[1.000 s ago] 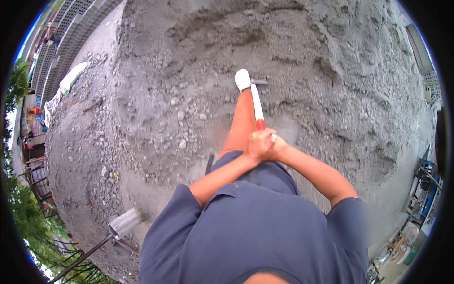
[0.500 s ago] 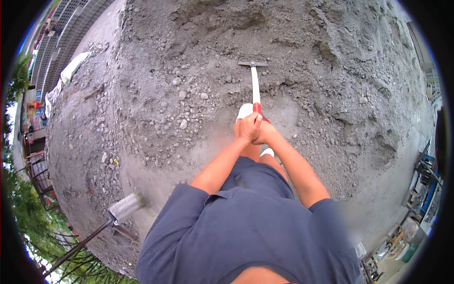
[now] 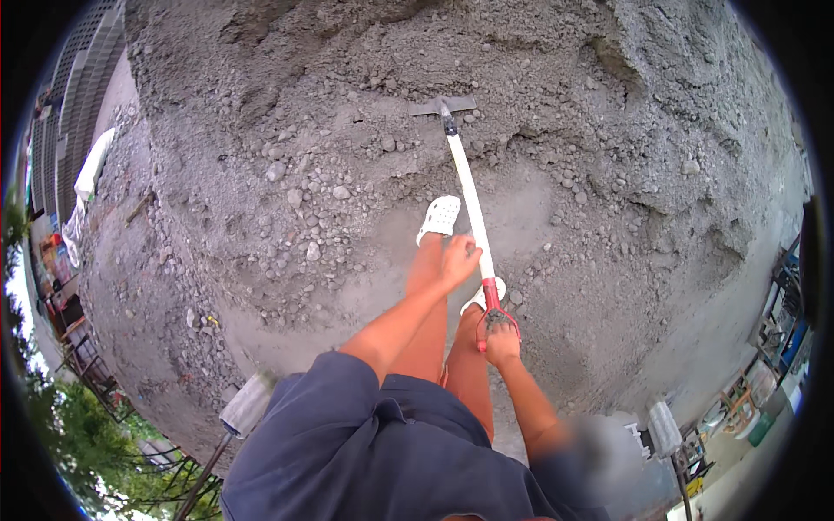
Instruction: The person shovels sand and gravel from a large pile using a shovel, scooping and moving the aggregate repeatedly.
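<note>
A shovel [image 3: 466, 178] with a white shaft and a red D-shaped grip slants away from me. Its flat grey blade [image 3: 445, 106] meets the loose grey soil at the far end. Around the red grip [image 3: 492, 300], near my body, my right hand [image 3: 501, 341] is closed. My left hand [image 3: 460, 260] is at the left edge of the shaft, fingers loosely bent and not wrapped round it. Whether those fingertips touch the shaft cannot be made out. White clogs [image 3: 440, 214] on my feet stand either side of the lower shaft.
A mound of grey sandy soil [image 3: 373, 52] rises ahead, with several stones [image 3: 314, 251] scattered to the left. A white sack [image 3: 94, 165] and stacked grey blocks [image 3: 74, 95] are at far left. Grey cylinders on poles [image 3: 248, 404] stand at both sides. Assorted items [image 3: 751, 408] lie at far right.
My hands, together at the red grip before, are now apart. The right has drawn the grip back toward my body; the left is farther forward beside the shaft. The blade shifted slightly left.
</note>
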`<state>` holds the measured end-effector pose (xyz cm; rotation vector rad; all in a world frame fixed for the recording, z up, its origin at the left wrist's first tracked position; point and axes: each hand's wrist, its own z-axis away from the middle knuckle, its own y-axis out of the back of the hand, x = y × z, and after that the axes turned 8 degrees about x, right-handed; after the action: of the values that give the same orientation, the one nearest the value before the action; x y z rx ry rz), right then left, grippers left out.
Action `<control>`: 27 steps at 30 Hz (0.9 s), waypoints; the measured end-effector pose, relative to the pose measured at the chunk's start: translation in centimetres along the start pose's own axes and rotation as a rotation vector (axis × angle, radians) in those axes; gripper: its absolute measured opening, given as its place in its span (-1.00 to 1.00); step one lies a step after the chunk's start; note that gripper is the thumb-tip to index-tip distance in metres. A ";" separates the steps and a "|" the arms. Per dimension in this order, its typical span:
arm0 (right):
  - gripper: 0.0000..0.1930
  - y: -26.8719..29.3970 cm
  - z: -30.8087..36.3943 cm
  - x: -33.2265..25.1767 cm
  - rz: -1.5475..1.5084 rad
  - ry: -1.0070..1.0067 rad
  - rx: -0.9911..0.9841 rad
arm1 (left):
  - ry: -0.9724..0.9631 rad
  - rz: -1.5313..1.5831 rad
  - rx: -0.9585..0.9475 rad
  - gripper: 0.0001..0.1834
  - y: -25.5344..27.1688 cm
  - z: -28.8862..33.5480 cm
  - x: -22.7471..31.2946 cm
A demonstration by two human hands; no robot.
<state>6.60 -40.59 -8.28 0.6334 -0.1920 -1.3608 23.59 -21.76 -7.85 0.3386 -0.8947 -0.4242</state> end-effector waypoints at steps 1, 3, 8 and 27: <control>-0.74 1.7 0.4 -1.4 -0.055 0.060 0.139 | 0.138 0.035 0.042 -0.65 0.1 -4.1 -3.9; -0.71 4.8 2.3 -3.7 -0.130 0.247 0.637 | 0.285 -0.009 0.194 -0.50 1.4 -11.1 -9.0; -0.43 13.8 8.0 -8.3 -0.575 -0.379 1.063 | 0.469 0.179 0.178 -0.30 0.1 -21.4 -5.5; -0.90 -1.2 4.2 -6.9 -1.292 -1.613 1.271 | 0.729 0.479 0.027 -0.52 -4.3 -25.0 -13.6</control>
<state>2.00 -35.45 -3.89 0.4378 -2.4189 -2.6897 35.26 -16.18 -33.57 0.2625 -0.2451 0.1610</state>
